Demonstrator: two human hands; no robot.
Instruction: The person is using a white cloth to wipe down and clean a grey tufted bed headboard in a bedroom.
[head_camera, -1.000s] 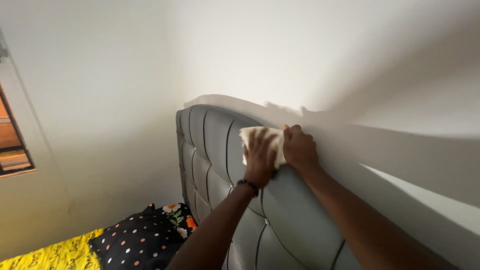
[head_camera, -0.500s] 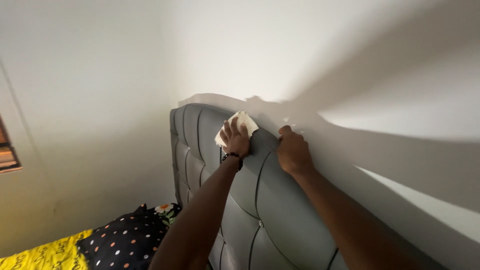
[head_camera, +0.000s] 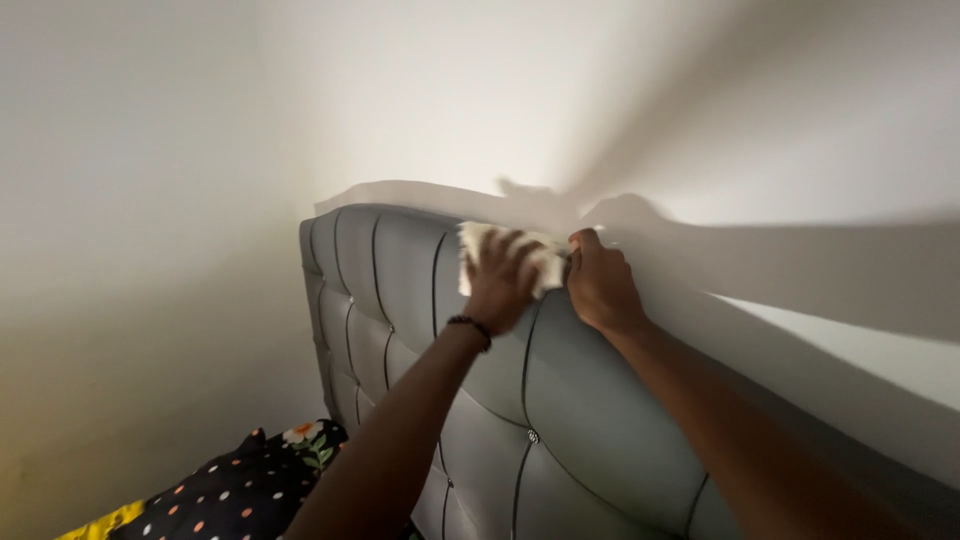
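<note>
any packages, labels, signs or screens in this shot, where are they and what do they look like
None in view: no package, label, sign or screen.
The left hand presses a cream cloth on the top edge of the grey padded headboard.
The right hand rests on that edge beside it.
A dark dotted pillow lies at lower left, below bare white walls.

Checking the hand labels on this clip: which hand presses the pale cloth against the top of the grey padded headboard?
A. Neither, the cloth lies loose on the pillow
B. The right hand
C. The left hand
C: the left hand, with a dark wristband, covers the cloth on the headboard; the right hand grips the top edge beside it.
</note>
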